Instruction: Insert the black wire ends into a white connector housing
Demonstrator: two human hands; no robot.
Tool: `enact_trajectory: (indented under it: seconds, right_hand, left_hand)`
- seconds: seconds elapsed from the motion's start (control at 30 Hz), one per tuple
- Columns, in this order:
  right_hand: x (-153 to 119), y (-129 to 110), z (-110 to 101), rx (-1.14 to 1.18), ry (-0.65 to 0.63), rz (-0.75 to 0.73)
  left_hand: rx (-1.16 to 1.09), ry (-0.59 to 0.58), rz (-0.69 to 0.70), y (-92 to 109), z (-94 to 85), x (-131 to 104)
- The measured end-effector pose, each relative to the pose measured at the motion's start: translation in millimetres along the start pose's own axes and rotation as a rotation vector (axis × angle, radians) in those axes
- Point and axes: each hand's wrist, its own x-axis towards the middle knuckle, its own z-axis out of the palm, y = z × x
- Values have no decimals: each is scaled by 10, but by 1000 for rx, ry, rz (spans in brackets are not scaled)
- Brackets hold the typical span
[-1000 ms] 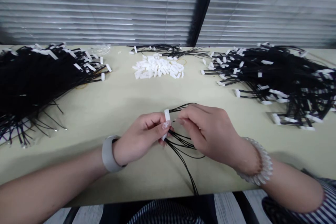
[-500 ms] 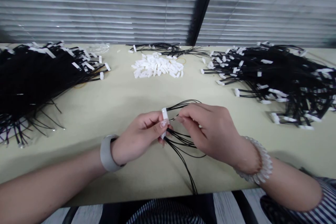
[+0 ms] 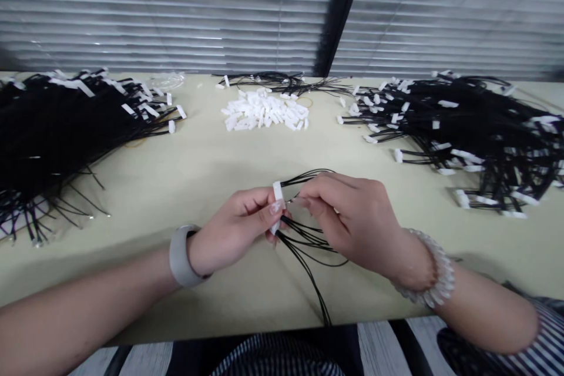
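Observation:
A long white connector (image 3: 278, 191) is pinched between the thumb and fingers of my left hand (image 3: 244, 220), near the table's front edge. Several black wires (image 3: 308, 241) run out of the connector's right side, some curving down toward the table edge, others passing under my right hand (image 3: 356, 220). Between the thumb and index finger of that hand is the end of one thin black wire, its tip at the connector's right face. Whether the tip is inside the connector cannot be made out.
Loose white connectors (image 3: 264, 110) lie in a pile at the back middle, with a few black wires (image 3: 282, 79) behind them. Large heaps of black wires with white connectors lie at the left (image 3: 66, 129) and right (image 3: 462, 123). Window blinds (image 3: 176, 12) rise behind the table (image 3: 185, 170).
My right thumb and index finger have shifted very slightly toward the connector. Both hands keep their hold, and the rest looks the same.

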Motion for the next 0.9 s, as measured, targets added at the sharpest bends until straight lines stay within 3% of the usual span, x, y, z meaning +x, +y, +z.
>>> enact_trajectory:
  seconds: [0.53,0.9]
  right_hand:
    - [4,-56,76,-44,15,-7]
    - [0,-25,126,-12,73,-34]
  left_hand:
    - [57,-7,12,23,15,10]
    - [-113,18,-32,19,19,16]
